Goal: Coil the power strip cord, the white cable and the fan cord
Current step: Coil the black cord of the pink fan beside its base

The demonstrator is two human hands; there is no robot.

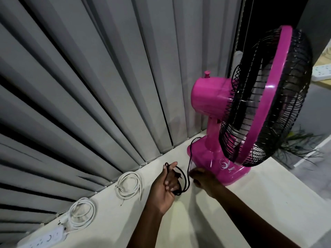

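Note:
A pink fan [232, 133] with a black grille stands on a pale ledge [197, 221] at the right. Its black fan cord [190, 153] runs from the base down to my hands. My left hand [166, 187] grips several black loops of that cord. My right hand [204, 179] sits next to the fan base and pinches the cord close to the loops. A coiled white cable [128, 185] lies on the ledge to the left. Further left lies the white power strip [43, 238] with its cord [81, 213] in a coil.
Grey vertical blinds [89, 86] hang right behind the ledge. A second white power strip [322, 72] lies on a surface at the far right. A green plant [295, 145] shows behind the fan. The ledge drops off at its right edge.

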